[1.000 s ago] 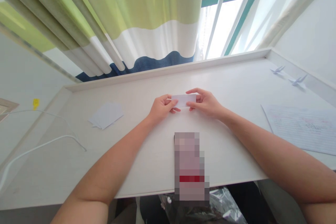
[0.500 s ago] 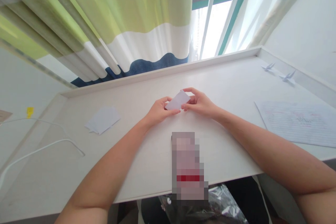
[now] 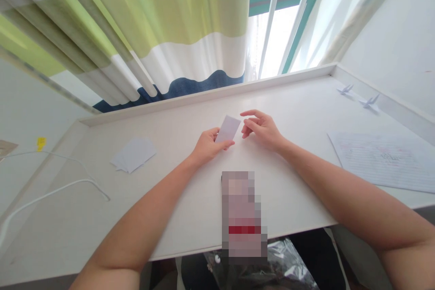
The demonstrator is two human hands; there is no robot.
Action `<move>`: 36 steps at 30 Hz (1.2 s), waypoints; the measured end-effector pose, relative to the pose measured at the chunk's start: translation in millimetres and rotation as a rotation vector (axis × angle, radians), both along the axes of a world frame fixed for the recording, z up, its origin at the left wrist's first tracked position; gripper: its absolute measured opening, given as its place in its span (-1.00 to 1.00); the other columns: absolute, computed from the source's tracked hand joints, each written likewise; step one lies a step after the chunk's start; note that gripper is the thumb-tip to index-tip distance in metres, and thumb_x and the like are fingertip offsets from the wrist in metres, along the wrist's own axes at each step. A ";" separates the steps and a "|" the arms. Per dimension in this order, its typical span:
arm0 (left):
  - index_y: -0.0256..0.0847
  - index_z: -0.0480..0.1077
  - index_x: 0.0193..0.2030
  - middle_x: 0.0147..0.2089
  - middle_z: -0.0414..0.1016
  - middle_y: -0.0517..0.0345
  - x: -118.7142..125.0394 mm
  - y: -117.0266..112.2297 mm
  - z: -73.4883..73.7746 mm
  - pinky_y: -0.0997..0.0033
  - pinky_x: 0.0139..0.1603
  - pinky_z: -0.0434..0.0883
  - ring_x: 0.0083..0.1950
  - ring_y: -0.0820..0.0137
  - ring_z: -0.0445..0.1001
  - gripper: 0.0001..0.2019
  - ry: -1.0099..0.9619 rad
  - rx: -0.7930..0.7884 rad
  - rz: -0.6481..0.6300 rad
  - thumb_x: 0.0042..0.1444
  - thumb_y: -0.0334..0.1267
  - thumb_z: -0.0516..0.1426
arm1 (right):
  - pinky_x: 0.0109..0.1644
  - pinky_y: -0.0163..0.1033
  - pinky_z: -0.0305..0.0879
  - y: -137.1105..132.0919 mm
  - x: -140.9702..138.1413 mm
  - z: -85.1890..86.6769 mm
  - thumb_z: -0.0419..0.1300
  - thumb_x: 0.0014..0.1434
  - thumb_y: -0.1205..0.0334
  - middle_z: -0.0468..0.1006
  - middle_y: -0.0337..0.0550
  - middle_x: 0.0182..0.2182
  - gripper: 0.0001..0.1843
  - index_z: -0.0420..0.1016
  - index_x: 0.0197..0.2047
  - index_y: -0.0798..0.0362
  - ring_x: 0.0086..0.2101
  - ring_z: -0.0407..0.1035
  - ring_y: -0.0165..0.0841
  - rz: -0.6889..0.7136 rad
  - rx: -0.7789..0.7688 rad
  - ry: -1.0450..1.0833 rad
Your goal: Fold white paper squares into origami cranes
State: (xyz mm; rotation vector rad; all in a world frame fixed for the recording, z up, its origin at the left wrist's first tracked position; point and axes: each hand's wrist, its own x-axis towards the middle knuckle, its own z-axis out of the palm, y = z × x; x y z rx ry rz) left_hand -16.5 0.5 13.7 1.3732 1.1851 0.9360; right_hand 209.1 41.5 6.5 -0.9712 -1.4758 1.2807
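Observation:
A folded piece of white paper (image 3: 228, 128) is pinched in my left hand (image 3: 210, 146), thumb in front and fingers behind, above the middle of the desk. Just to its right is my right hand (image 3: 261, 129), apart from the paper, with its index finger stretched out and the other fingers loosely bent. Nothing shows between the right fingers. Left of my hands lies a small stack of white paper sheets (image 3: 133, 155). Two folded paper cranes (image 3: 370, 101) sit at the far right of the desk.
The white desk (image 3: 190, 208) has a raised rim at the back. A written-on lined sheet (image 3: 384, 158) lies on the right. A pixelated object (image 3: 241, 213) is at the front edge. A white cable (image 3: 68, 185) curves on the left; a striped curtain (image 3: 170, 18) hangs behind.
My right hand has let go of the folded paper and moved slightly right. The paper, held by my left hand alone, has turned more upright.

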 end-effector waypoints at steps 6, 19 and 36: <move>-0.23 0.62 -0.03 -0.26 0.69 0.09 0.9 -1.3 -2.9 0.27 -0.17 0.53 -0.29 0.30 0.62 -0.55 0.024 0.007 0.012 -0.03 -0.09 0.52 | -0.29 -0.13 0.49 -4.1 -2.5 -2.9 0.43 0.22 -0.15 0.63 -0.28 -0.36 -0.52 0.58 0.06 -0.02 -0.46 0.56 -0.35 0.068 0.062 -0.107; -0.19 0.59 0.12 0.00 0.73 -0.02 1.8 -3.1 -6.4 0.30 -0.10 0.51 -0.07 0.20 0.69 -0.49 0.036 0.049 -0.075 0.08 -0.03 0.46 | -0.16 -0.09 0.54 -9.9 -4.5 -1.3 0.36 0.27 0.06 0.64 -0.13 -0.05 -0.48 0.57 0.28 -0.09 -0.35 0.58 -0.34 0.127 0.166 -0.249; -0.22 0.50 0.18 0.01 0.74 -0.09 -7.0 2.4 -4.0 0.23 0.03 0.48 0.02 0.15 0.67 -0.31 -0.156 -0.023 -0.181 0.26 0.38 0.26 | -0.02 0.12 0.71 -4.3 -6.9 -11.0 0.47 0.21 0.03 0.52 -0.19 -0.04 -0.52 0.51 0.14 -0.09 -0.37 0.53 -0.40 0.097 0.094 0.016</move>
